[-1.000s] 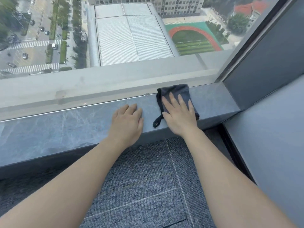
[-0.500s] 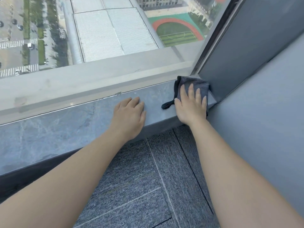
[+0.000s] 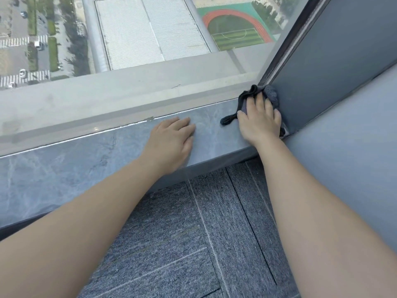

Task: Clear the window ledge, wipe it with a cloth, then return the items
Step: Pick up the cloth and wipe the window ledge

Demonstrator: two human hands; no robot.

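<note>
Fingers of my right hand (image 3: 261,122) press flat on the cloth (image 3: 271,94) at the ledge (image 3: 64,168) corner; left hand (image 3: 171,140) flat, empty. Ledge cleared, wiping under way; items unreturned.

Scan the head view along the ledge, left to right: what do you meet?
Bare ledge → left hand, flat on the stone → cloth's loop → right hand pressing the cloth → side wall.

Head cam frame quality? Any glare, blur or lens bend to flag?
Head view: soft daylight, no hard shadows; faint hazy reflection band low on the window glass; ledge edge bows from wide-angle distortion; left hand slightly soft at the edges, right hand and cloth reasonably sharp.
</note>
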